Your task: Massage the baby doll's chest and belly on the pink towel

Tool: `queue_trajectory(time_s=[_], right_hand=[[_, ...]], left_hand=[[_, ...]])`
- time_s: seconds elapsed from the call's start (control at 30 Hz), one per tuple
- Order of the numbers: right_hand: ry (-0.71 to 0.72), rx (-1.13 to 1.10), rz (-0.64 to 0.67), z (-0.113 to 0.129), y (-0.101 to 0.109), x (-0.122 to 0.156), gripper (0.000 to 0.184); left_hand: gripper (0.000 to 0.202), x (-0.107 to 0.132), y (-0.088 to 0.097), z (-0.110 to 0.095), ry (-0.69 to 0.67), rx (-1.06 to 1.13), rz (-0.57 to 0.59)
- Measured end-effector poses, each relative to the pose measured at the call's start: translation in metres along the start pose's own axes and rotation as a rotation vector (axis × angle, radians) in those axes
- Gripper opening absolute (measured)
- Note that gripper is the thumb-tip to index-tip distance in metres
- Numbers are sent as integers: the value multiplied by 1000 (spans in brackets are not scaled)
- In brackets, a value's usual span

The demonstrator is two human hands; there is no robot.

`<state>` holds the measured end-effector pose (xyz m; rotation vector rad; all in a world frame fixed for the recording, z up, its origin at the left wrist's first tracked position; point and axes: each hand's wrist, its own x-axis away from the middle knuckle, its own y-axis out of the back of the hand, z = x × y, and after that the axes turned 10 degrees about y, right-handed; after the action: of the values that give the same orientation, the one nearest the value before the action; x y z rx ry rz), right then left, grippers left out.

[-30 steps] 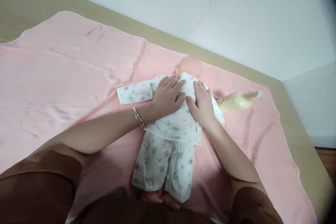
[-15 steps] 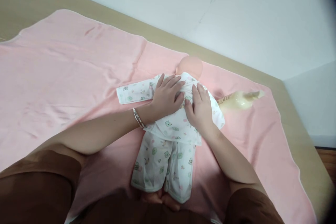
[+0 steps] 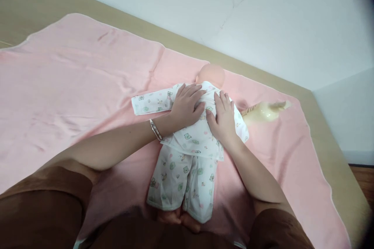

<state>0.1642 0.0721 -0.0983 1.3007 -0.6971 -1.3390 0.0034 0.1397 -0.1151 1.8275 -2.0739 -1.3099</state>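
Indoors here, a plain room, home or baby-care classroom, too close to call! Look at the evidence: a wood-toned table (image 3: 320, 136) alongside a pale, marked wall (image 3: 277, 27), a pink blanket (image 3: 64, 78) spread over it, a doll (image 3: 171, 179) in printed clothes on top, reddish-brown floor (image 3: 363, 182) peeking in at right

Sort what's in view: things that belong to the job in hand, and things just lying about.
In use:
left hand and right hand, resting on the printed top
doll, dressed in that top and printed trousers
pink blanket, spread beneath the doll

Apparently incidental:
pale yellow glossy object, on the blanket, untouched by either hand
bracelet, worn on the left wrist
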Motion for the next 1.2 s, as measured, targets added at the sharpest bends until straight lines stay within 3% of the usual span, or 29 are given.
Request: queue_trajectory(time_s=[0.37,0.9,1.07,1.2], right_hand=[[26,32,-13,0,2,-1,60],[16,-14,66,-6,6,-5,66],[10,27,75,-4,10,-7,67],[1,170,44,21,15,7,62]], left_hand=[[37,-1,0,1,-25,6,-8],[49,-2,1,-3,34,-61,103],[42,-1,0,-2,-12,-71,35],[32,3,0,0,-58,-77,-57]])
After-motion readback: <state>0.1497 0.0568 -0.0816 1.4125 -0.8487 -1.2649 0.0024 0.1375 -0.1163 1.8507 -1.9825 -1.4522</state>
